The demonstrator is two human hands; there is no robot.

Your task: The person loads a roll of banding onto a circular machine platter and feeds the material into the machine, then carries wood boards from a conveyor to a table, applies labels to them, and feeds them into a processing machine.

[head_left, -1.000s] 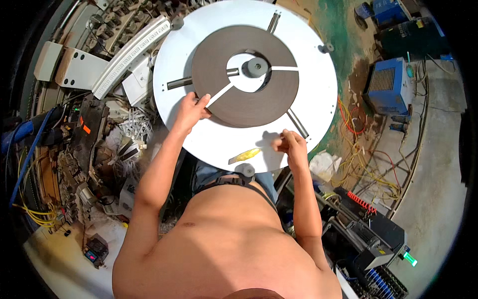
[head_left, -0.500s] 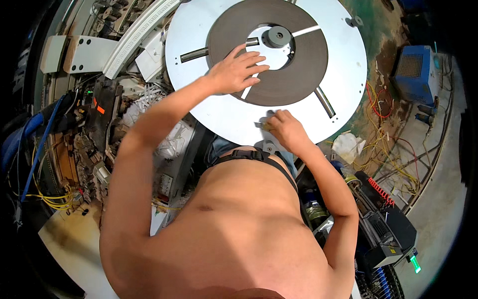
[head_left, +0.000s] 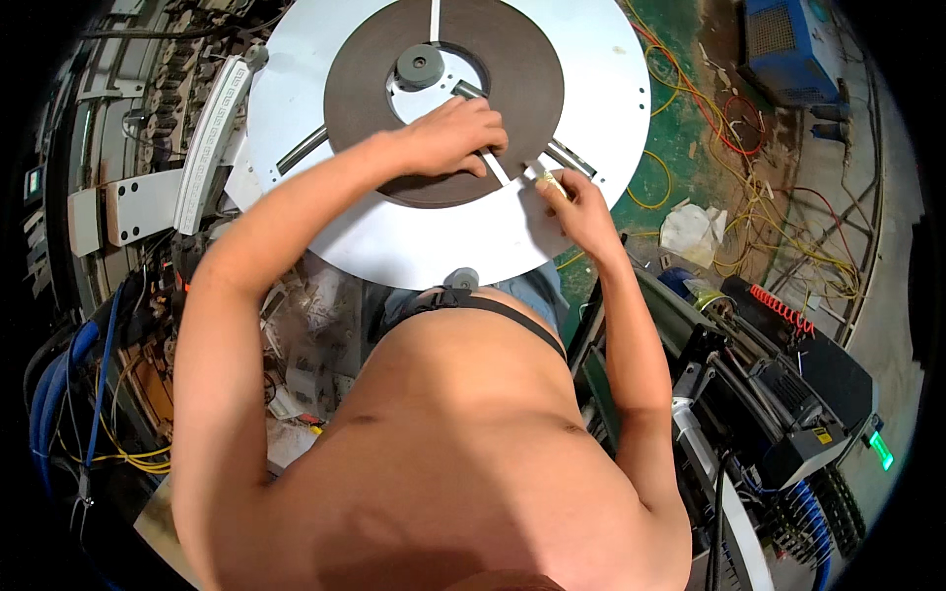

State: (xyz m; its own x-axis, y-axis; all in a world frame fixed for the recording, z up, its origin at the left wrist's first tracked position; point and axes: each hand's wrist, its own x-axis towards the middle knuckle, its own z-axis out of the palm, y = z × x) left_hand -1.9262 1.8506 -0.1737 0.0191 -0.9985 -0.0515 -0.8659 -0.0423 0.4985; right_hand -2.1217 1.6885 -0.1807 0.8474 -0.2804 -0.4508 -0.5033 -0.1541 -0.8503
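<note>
A wide brown roll of flat banding (head_left: 537, 94) lies on a large white disc (head_left: 414, 246) in front of me. White straps cross the roll; one white strap (head_left: 498, 170) runs under my left hand (head_left: 455, 136). That hand's fingers are bent over the strap, its thumb on the strap's other side. Just right of the roll's rim, above the disc, my right hand (head_left: 579, 212) grips a small yellowish utility knife (head_left: 549, 180), mostly covered by the fingers. Its pale tip points toward the strap's outer end. A grey round knob (head_left: 420, 67) stands at the roll's centre.
To the left stand machine parts and a curved white patterned strip (head_left: 209, 148). Yellow and red cables (head_left: 734, 138) trail over the floor at right, near a blue box-shaped unit (head_left: 788, 49). A black machine (head_left: 778, 394) is close by my right arm.
The disc and roll have turned counterclockwise, and the view has shifted. My left hand's spread fingers have bent over a strap. My right hand has brought the knife up to the roll's edge.
</note>
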